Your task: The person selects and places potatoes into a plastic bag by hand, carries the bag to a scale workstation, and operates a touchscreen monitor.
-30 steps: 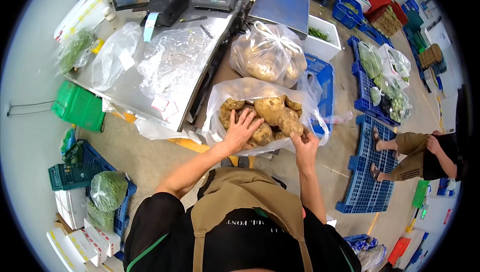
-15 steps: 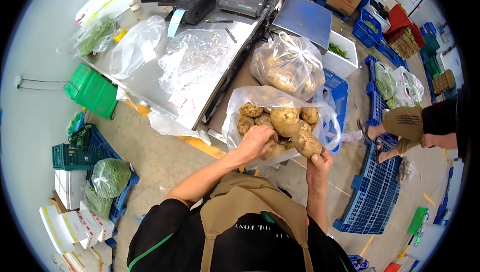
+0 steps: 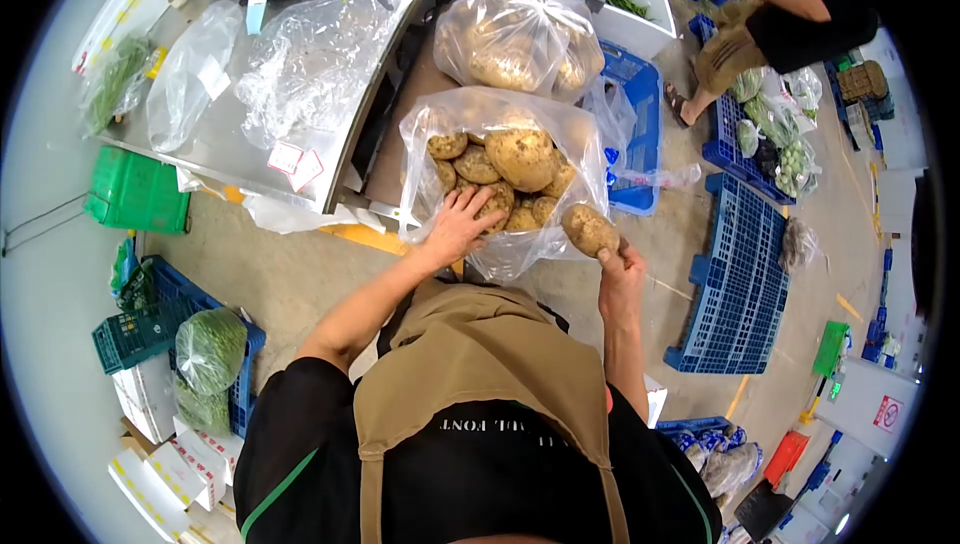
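Note:
An opened clear plastic bag (image 3: pixel 425 124) full of soil-specked potatoes (image 3: pixel 520 159) stands in front of me. My left hand (image 3: pixel 458 228) reaches over the bag's near left side, its fingers spread and resting against a potato (image 3: pixel 495 204) among the others. To the right of the bag's mouth, my right hand (image 3: pixel 622 274) is closed on the lower end of a single potato (image 3: pixel 590 230), held just outside the pile. Behind the open bag is a second, knotted bag of potatoes (image 3: pixel 515 39).
A metal table (image 3: pixel 225 144) with loose plastic bags lies at the left. A blue crate (image 3: pixel 640 134) stands right of the bags, beside a white foam box (image 3: pixel 640 19). Blue pallets (image 3: pixel 740 274) lie farther right, where another person (image 3: pixel 800 19) bends over.
My right hand has moved the potato away from the pile to the right. My left fingers have spread out. The view has shifted, and the other person has moved farther back.

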### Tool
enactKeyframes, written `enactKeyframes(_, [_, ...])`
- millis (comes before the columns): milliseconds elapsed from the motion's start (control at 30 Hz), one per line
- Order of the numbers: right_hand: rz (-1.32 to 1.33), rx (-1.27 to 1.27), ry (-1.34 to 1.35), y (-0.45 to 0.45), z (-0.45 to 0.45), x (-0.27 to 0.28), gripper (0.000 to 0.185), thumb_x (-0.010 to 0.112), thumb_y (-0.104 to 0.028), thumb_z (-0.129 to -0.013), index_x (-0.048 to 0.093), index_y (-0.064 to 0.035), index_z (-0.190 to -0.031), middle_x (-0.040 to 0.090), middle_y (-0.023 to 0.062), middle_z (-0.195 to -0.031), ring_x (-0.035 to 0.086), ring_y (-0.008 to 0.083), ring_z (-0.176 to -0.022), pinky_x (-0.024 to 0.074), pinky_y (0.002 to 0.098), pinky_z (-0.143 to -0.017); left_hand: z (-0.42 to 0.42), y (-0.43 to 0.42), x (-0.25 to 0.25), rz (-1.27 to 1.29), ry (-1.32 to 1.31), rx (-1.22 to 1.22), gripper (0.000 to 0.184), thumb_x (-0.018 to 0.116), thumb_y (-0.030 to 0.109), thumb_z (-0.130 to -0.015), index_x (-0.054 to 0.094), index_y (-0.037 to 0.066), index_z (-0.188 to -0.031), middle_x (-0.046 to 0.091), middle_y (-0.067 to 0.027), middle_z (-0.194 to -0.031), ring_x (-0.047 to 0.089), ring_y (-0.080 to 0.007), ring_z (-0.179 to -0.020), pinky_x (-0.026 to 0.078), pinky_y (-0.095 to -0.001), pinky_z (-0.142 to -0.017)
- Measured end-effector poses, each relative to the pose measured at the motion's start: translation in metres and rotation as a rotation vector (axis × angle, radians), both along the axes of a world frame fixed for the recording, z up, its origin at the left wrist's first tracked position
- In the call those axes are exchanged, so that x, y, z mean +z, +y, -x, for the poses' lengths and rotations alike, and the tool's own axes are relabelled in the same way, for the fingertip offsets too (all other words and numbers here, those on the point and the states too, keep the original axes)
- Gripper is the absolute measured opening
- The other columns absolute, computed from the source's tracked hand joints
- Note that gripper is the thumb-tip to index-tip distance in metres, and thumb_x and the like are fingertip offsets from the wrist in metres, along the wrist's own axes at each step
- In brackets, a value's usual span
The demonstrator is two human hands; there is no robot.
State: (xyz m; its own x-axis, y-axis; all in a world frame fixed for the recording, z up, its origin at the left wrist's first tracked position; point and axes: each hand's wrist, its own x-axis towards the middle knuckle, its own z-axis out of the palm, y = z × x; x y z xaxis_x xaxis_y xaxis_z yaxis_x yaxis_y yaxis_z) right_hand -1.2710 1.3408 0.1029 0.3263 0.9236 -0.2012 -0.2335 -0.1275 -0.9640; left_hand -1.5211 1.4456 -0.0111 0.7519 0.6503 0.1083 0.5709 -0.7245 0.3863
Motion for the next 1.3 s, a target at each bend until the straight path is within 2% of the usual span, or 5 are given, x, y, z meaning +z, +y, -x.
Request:
enactKeyframes(133, [0.079, 0.102, -0.185, 0.002, 0.032, -0.008, 0.042, 0.067, -0.015, -0.074, 0.057, 0.0067, -0.108, 0.062, 0.0104, -0.102, 0.057, 0.02, -0.097, 0.0443, 0.0333, -0.086, -0.001, 0.003, 0.003, 0.029, 0.003, 0.003, 0.068, 0.076, 0.021, -0.065, 0.046, 0.021, -0.127, 0.034, -0.0139, -0.137, 0.036, -0.0362, -0.123, 0.029, -0.0482, -0.102])
enactKeyframes(333, [-0.153, 0.151, -1.46, 0.056, 0.071, -0.069, 0.057, 0.074, -0.024, -0.064, 0.053, 0.0032, -0.11, 0.052, 0.0179, -0.098, 0.048, 0.0352, -0.099, 0.0354, 0.0483, -0.089, 0.01, 0.009, 0.003, 0.103, -0.15, -0.005, 0.059, 0.073, 0.018, -0.069, 0.049, 0.01, -0.123, 0.041, -0.0195, -0.132, 0.041, -0.0376, -0.12, 0.034, -0.0472, -0.099])
enactKeyframes(633, [0.122, 0.046, -1.584, 0.04, 0.081, -0.099, 0.082, 0.069, -0.043, -0.069, 0.04, 0.0036, -0.13, 0.047, 0.0193, -0.124, 0.037, 0.0369, -0.123, 0.0226, 0.058, -0.102, 0.014, 0.019, 0.005, 0.252, -0.224, -0.04, 0.043, 0.068, 0.016, -0.076, 0.054, 0.003, -0.115, 0.048, -0.0216, -0.125, 0.048, -0.0386, -0.113, 0.041, -0.0411, -0.095])
enactKeyframes(900, [-0.006, -0.666, -0.891, -0.094, 0.157, -0.107, 0.046, 0.066, -0.013, -0.074, 0.051, 0.0073, -0.112, 0.052, 0.022, -0.107, 0.051, 0.0401, -0.1, 0.0406, 0.0463, -0.09, 0.018, -0.041, 0.053, 0.054, -0.209, -0.334, 0.02, 0.07, -0.001, -0.069, 0.059, 0.002, -0.085, 0.059, -0.0126, -0.09, 0.056, -0.0303, -0.086, 0.043, -0.0379, -0.078])
enactKeyframes(1300, [1.368, -0.929, 0.342, -0.193, 0.042, -0.526, 0.065, 0.067, -0.025, -0.075, 0.038, -0.0005, -0.128, 0.041, 0.0254, -0.128, 0.043, 0.0404, -0.12, 0.0375, 0.0446, -0.099, -0.03, -0.167, -0.07, 0.941, 0.406, -0.331, 0.028, 0.06, 0.004, -0.082, 0.059, 0.004, -0.11, 0.064, -0.0129, -0.091, 0.062, -0.025, -0.082, 0.048, -0.0315, -0.076])
